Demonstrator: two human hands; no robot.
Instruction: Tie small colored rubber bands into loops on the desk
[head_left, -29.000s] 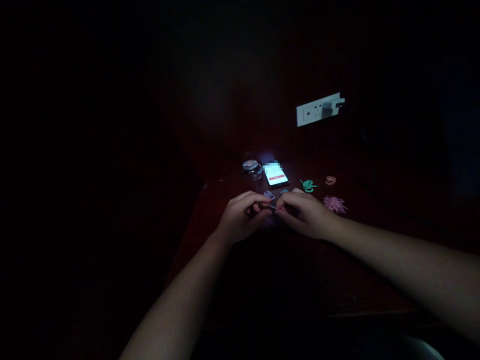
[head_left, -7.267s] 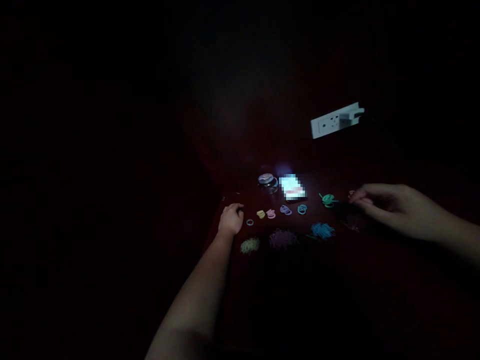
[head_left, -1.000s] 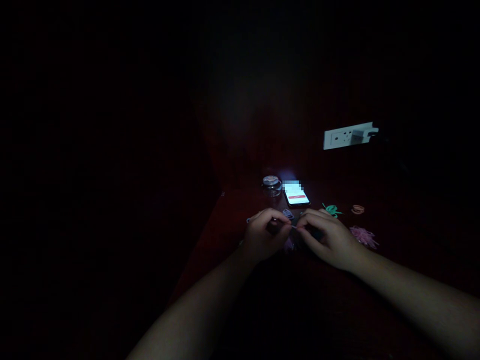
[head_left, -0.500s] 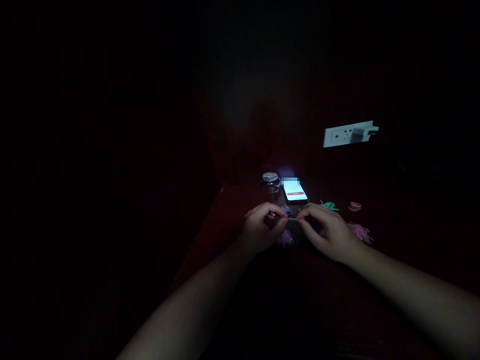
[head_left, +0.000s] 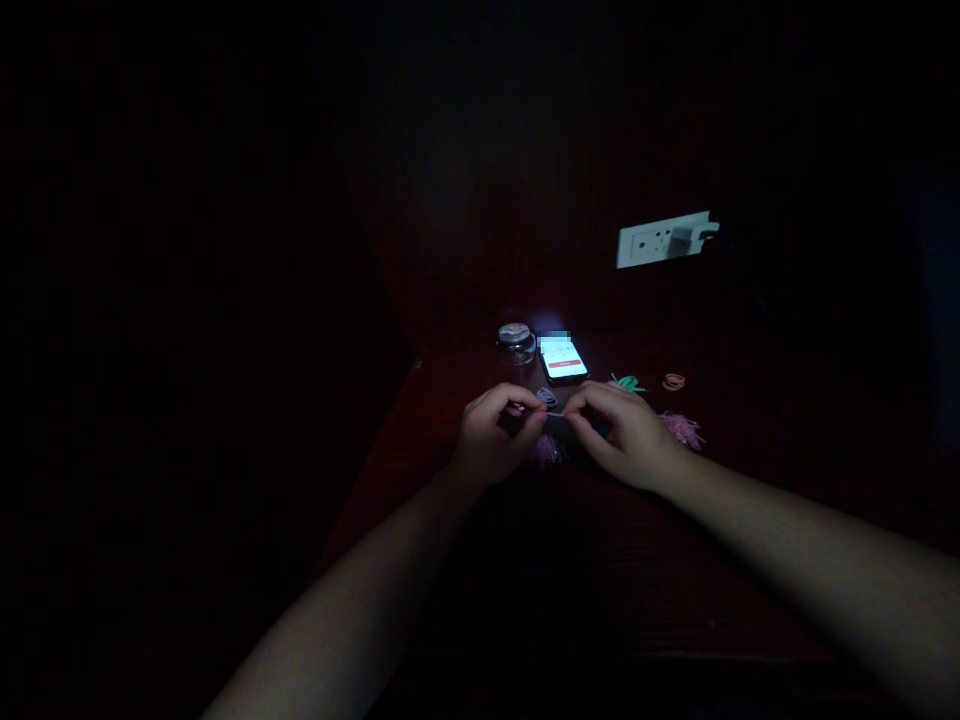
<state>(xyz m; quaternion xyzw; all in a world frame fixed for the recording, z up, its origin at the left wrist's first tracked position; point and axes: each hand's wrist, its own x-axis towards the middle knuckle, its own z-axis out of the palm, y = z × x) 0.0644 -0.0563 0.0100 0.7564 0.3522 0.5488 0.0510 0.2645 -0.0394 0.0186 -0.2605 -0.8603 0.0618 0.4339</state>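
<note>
A thin pale purple strand (head_left: 555,413) is stretched level between my two hands. One end is pinched between the thumb and forefinger of my left hand (head_left: 499,430). My right hand (head_left: 626,430) grips the other end the same way. Just behind the strand lies a small bundle of lavender loops (head_left: 547,397). Below it, a tuft of purple strips (head_left: 545,452) rests partly in shadow. Green strands (head_left: 627,384) show beyond my right hand, and a tuft of pink strips (head_left: 682,430) lies to its right.
A lit phone (head_left: 564,358) lies on the dark red table (head_left: 420,420). Left of it stands a clear lidded jar (head_left: 515,345). Orange loops (head_left: 674,382) lie at the right. A white socket plate (head_left: 664,241) with a plug is on the wall. The surroundings are very dark.
The whole scene has shifted left and up as the camera turned. Both hands keep their pinch on the strand, in almost the same pose.
</note>
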